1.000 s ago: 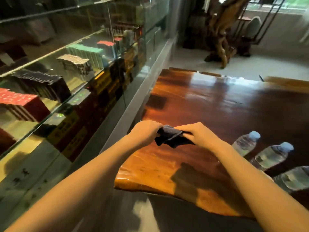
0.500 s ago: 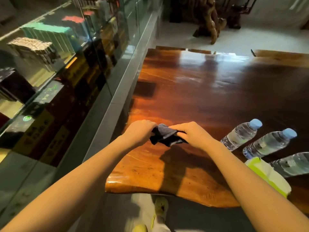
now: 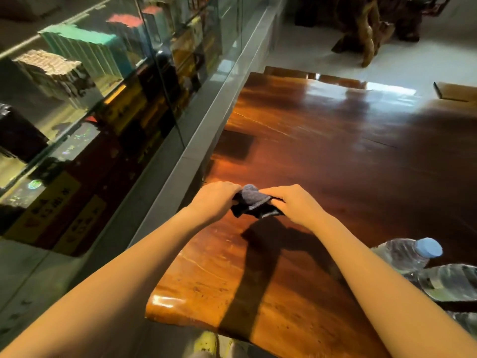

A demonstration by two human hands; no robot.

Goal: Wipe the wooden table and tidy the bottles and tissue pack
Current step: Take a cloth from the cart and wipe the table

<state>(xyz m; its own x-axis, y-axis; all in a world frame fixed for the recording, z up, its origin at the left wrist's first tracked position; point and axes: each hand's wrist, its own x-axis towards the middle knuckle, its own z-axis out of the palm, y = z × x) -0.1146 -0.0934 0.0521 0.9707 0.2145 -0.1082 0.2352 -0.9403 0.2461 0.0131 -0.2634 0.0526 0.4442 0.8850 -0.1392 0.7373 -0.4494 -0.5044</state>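
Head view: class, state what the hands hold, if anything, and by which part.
A dark grey cloth, bunched: the left hand grips its left end, the right hand its right end.

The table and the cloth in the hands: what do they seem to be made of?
Table: wood, it seems, with glossy varnish; grain lines and bright reflections show.
Cloth: soft dark grey fabric, matte; it bunches in folds.

A shop: glass display counter (image 3: 144,104) stocked with boxed goods (image 3: 85,51).
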